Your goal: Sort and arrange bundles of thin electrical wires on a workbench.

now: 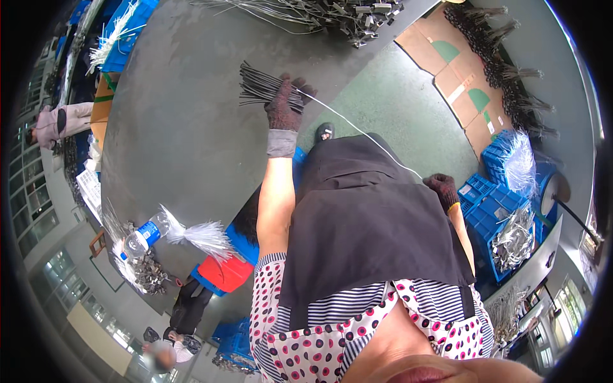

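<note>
Gripping a bundle of dark rods (265, 88), the gloved left hand (284, 105) is clamped tight above the grey surface (185, 127). A white cord (357, 127) runs to the right hand (442, 189), closed around it.

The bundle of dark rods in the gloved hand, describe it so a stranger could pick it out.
On the big grey table, find the left hand in a dark knit glove near the edge. It grips the bundle of dark rods, fanning leftward, with a white cord trailing away.
</note>
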Demonstrator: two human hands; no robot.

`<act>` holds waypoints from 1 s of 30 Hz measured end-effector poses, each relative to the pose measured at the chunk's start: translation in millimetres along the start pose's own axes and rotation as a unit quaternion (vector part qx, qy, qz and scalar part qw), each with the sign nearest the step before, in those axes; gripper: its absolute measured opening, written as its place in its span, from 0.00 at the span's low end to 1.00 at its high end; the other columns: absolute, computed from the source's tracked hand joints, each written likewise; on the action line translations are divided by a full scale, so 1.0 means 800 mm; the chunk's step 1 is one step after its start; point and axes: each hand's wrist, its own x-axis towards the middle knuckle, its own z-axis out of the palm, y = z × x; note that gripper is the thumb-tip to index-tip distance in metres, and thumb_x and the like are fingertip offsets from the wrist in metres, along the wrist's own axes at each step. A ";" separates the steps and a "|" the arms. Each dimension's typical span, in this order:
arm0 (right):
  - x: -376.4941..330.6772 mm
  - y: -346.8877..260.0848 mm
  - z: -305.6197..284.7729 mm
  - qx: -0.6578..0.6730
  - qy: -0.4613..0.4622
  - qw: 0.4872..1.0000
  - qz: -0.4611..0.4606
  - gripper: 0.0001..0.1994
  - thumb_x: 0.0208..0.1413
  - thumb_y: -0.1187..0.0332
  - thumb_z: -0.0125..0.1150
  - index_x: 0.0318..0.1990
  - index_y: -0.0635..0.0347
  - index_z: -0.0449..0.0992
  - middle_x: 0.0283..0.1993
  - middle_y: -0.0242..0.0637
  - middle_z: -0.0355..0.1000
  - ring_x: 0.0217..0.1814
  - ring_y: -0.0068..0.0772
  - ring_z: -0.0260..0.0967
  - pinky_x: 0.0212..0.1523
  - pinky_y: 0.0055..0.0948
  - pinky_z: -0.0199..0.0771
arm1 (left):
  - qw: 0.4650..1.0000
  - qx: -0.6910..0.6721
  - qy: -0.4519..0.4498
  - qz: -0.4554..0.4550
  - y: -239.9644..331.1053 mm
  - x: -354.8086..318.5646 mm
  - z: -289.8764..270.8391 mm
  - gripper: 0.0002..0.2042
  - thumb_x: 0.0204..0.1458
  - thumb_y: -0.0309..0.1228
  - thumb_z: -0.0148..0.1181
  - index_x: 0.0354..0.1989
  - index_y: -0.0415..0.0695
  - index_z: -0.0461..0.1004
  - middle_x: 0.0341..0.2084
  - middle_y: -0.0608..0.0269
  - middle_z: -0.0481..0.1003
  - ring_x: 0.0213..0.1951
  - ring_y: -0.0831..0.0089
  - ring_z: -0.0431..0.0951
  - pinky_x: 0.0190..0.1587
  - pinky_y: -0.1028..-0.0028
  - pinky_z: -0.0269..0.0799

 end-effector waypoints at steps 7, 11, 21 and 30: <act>0.056 -0.108 0.080 -0.063 -0.105 0.992 -0.034 0.10 0.47 0.63 0.71 0.25 0.60 0.79 0.17 0.27 0.66 0.15 0.19 0.59 0.16 0.23 0.58 | 0.995 0.034 -0.028 -0.089 0.006 -0.005 -0.017 0.09 0.58 0.29 0.58 0.46 0.44 0.74 0.35 0.55 0.78 0.39 0.56 0.79 0.50 0.46 0.76; 0.076 -0.125 0.100 -0.041 -0.142 0.988 -0.050 0.09 0.47 0.64 0.71 0.26 0.60 0.79 0.17 0.27 0.66 0.16 0.19 0.59 0.16 0.23 0.58 | 0.991 -0.118 -0.014 -0.057 0.028 0.019 -0.038 0.08 0.59 0.28 0.56 0.44 0.42 0.75 0.31 0.57 0.78 0.41 0.55 0.78 0.57 0.38 0.69; 0.075 -0.088 0.121 -0.002 -0.173 0.985 -0.018 0.09 0.49 0.65 0.69 0.30 0.62 0.81 0.21 0.29 0.70 0.19 0.21 0.63 0.19 0.24 0.62 | 0.973 -0.188 -0.117 -0.070 0.072 0.042 -0.055 0.10 0.57 0.33 0.60 0.44 0.43 0.74 0.33 0.56 0.78 0.41 0.56 0.78 0.57 0.35 0.67; 0.093 -0.261 0.225 -0.053 -0.215 0.962 -0.162 0.11 0.56 0.63 0.60 0.36 0.62 0.79 0.22 0.27 0.66 0.23 0.21 0.64 0.23 0.25 0.66 | 0.981 0.113 -0.110 -0.109 0.034 0.021 -0.026 0.10 0.58 0.35 0.60 0.45 0.46 0.74 0.37 0.57 0.79 0.43 0.55 0.80 0.40 0.48 0.81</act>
